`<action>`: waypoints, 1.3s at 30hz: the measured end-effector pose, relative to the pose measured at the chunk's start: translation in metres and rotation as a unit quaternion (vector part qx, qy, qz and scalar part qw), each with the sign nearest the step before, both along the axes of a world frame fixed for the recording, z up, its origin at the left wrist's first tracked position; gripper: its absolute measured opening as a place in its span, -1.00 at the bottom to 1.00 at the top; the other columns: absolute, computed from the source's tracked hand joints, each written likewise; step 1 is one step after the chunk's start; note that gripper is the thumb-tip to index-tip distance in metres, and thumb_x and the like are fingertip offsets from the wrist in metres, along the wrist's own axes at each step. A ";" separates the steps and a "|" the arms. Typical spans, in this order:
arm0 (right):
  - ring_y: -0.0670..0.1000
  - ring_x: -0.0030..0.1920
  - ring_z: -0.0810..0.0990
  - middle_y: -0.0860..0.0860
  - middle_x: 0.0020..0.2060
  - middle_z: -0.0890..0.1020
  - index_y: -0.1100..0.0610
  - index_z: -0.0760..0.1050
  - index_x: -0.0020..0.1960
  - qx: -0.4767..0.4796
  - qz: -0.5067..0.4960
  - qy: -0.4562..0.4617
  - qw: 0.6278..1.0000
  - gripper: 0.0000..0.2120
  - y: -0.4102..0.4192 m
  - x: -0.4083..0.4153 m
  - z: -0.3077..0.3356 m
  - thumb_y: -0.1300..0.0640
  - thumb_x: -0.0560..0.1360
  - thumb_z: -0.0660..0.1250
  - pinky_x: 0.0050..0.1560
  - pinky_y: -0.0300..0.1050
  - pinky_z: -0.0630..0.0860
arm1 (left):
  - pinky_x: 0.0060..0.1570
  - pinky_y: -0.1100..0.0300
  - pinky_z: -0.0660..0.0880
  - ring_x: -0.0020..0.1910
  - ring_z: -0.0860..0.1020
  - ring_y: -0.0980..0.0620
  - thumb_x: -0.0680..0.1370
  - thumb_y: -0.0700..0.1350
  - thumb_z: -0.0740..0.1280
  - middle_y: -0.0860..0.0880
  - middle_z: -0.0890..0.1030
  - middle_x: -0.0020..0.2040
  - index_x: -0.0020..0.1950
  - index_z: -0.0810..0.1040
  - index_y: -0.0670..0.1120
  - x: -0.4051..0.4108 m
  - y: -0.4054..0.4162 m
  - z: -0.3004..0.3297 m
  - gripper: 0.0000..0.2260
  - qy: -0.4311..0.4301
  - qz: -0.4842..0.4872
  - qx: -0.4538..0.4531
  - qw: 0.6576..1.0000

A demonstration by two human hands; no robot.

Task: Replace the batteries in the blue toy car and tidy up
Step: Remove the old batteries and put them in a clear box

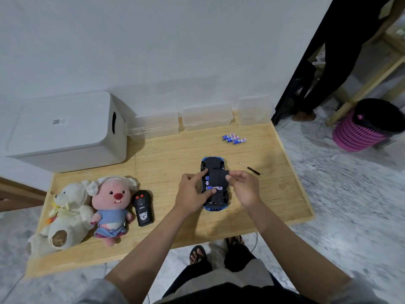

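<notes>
While the blue toy car (214, 185) lies upside down near the middle of the low wooden table (175, 154), it is steadied by the left hand (192, 194), whose fingers are pressed on its underside beside the open battery bay. A black battery cover (218, 178) is pinched at its edge by the right hand (245, 187) and held over the bay, where batteries can be seen. Three loose batteries (234, 138) lie further back, and a small screwdriver (249, 168) lies to the right. The car is judged light, rigid plastic, likely to roll or slide, so it is best gripped across the chassis between the wheels. The thin cover is probably stiff yet easily snapped at its tabs; its edges should be held.
</notes>
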State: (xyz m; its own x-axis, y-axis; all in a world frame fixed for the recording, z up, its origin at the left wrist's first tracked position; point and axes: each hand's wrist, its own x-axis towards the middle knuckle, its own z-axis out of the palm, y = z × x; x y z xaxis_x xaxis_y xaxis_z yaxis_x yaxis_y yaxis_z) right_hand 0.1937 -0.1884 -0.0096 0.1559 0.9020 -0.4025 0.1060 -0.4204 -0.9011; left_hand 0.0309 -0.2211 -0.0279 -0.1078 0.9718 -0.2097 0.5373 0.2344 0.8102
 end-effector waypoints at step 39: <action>0.01 -0.03 0.61 0.11 0.06 0.57 0.19 0.58 0.16 0.073 0.127 -0.239 0.960 -0.77 -0.017 -0.014 0.008 0.24 0.51 0.32 0.05 -0.18 0.53 | 0.04 0.20 0.51 0.04 0.57 0.10 0.36 0.03 0.52 0.04 0.57 0.13 0.51 0.08 0.23 0.004 -0.019 0.001 -0.14 -0.074 -0.055 -0.041 0.995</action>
State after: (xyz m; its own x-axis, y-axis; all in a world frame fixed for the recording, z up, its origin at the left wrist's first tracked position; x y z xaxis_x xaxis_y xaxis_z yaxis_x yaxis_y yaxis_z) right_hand 0.1796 -0.2054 -0.0019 0.0580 0.9769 -0.2059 0.6048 -0.1985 -0.7713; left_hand 0.0347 -0.2406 -0.0268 0.0365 0.9547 -0.2954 0.4397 0.2501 0.8626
